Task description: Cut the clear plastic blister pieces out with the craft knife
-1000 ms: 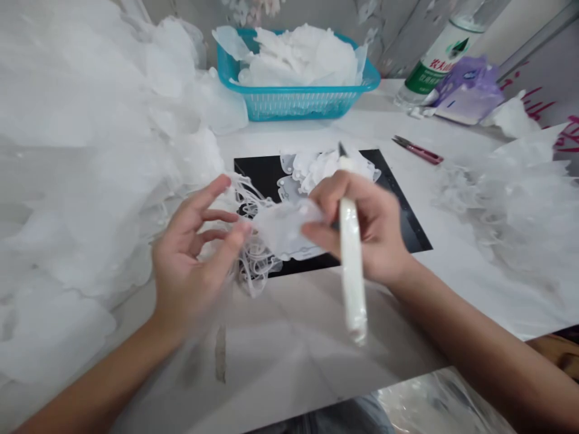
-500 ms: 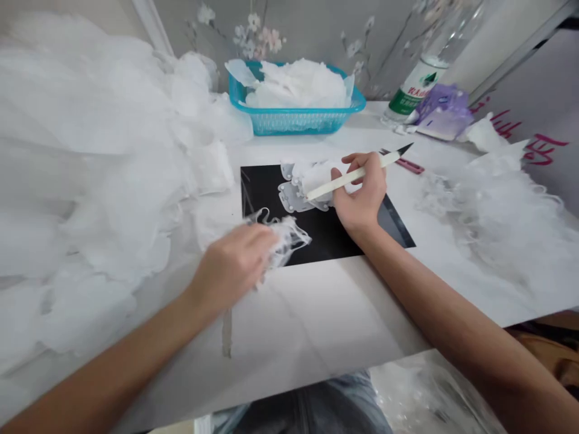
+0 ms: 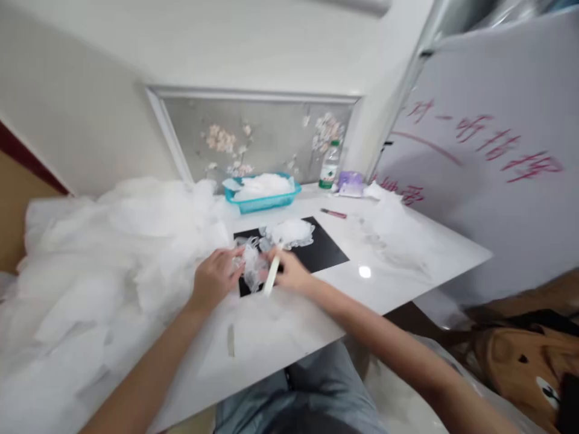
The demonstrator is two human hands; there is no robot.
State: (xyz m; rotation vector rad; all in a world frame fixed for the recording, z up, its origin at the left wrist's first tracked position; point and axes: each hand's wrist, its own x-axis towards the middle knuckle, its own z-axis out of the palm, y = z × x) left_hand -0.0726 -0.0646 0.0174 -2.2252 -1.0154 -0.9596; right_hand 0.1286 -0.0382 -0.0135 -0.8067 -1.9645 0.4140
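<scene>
My left hand is closed on one side of a tangle of translucent white plastic scraps, above the left part of a black mat. On the other side of the tangle, my right hand grips a slim white pen-like tool; its pointed dark tip cannot be made out now. The right fingers also seem to touch the scraps, though blur hides how firmly. Just beyond both hands, white cut pieces with scalloped, clear edges lie on the mat.
A large heap of thin white sheets covers the table's left side. Behind the mat stands a blue basket of white pieces. At right are a pink-handled cutter, a bottle, a purple pack and loose clear scraps.
My view has tilted up and back, showing more wall and whiteboard. My right hand has come left, off the scalloped pieces, to meet my left hand at the scraps; the tool now slants downward.
</scene>
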